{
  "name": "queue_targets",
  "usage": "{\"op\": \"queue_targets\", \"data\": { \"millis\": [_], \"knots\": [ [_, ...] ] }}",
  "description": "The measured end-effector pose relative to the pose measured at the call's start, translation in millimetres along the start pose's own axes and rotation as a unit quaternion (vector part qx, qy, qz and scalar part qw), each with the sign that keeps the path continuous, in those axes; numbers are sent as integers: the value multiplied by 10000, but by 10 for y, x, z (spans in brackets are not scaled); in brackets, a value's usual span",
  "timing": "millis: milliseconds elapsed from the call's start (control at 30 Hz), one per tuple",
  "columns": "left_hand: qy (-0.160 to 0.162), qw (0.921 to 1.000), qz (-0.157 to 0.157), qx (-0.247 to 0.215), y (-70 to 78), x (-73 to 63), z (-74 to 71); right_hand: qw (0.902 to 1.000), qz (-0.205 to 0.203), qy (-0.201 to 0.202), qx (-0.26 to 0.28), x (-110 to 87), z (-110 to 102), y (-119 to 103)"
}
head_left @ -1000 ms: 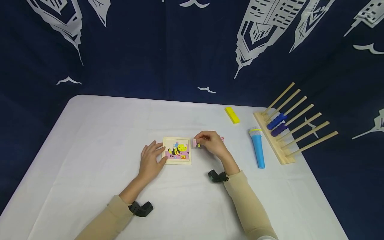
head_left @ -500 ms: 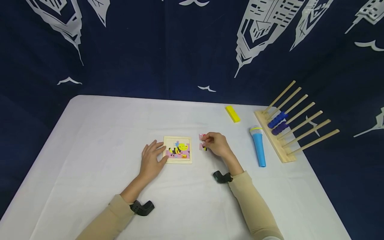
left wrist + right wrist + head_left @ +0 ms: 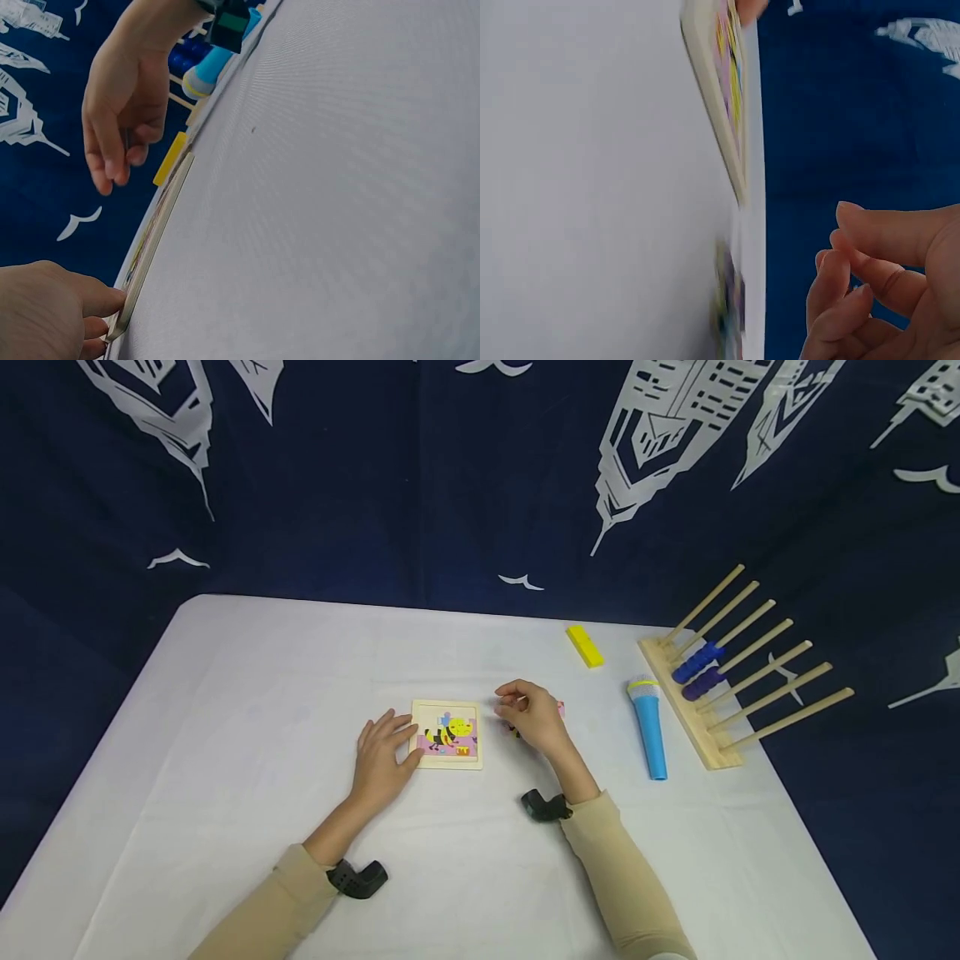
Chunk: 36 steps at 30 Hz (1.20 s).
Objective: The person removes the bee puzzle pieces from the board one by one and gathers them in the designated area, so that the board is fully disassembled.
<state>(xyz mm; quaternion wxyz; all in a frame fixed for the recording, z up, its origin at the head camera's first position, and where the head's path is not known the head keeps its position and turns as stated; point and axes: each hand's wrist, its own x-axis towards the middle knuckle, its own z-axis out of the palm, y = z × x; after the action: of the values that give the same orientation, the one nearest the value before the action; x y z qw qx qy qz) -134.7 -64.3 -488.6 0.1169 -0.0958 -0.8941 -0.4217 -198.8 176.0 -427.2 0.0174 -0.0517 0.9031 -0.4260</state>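
Observation:
A wooden jigsaw puzzle (image 3: pixel 447 762), a square frame with a bee picture, lies flat on the table. My left hand (image 3: pixel 382 762) rests at its left side, fingers spread and fairly straight, fingertips and thumb touching the frame's edge. Just right of the frame hovers my right hand (image 3: pixel 531 717), fingers loosely bent; no object shows between thumb and fingers in the right wrist view. Loose puzzle pieces (image 3: pixel 561 708) lie beneath and beside that hand, mostly hidden by it in the head view. They appear blurred as puzzle pieces (image 3: pixel 727 307) in the right wrist view.
Right of the right hand lies a blue toy microphone (image 3: pixel 649 732). A yellow block (image 3: pixel 585 647) is near the table's far edge. At the right edge lies a wooden peg rack (image 3: pixel 690 703) with blue and purple beads. A dark blue printed cloth (image 3: pixel 337 510) hangs behind.
My right hand moved right from beside the frame with a puzzle piece near its fingertips, then came back slightly left, fingertips now off the pieces. The left hand stays at the frame.

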Motion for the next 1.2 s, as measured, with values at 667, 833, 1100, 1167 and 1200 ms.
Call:
{"op": "queue_targets", "data": {
  "millis": [667,833,1100,1167,1200],
  "knots": [
    [-88,10000,21,27,5,4,-15,9965,-560,-610,-104,-40,572,-325],
    [-65,10000,30,18,-3,-1,-15,9964,-532,-644,-172,-41,590,-317],
    [-65,10000,19,18,4,-3,-16,9964,-468,-655,-277,-42,592,-306],
    [-61,10000,33,34,3,-1,-12,9963,-462,-659,-302,-38,598,-292],
    [-59,10000,41,45,1,0,-10,9962,-471,-663,-318,-36,603,-283]
  ]
}}
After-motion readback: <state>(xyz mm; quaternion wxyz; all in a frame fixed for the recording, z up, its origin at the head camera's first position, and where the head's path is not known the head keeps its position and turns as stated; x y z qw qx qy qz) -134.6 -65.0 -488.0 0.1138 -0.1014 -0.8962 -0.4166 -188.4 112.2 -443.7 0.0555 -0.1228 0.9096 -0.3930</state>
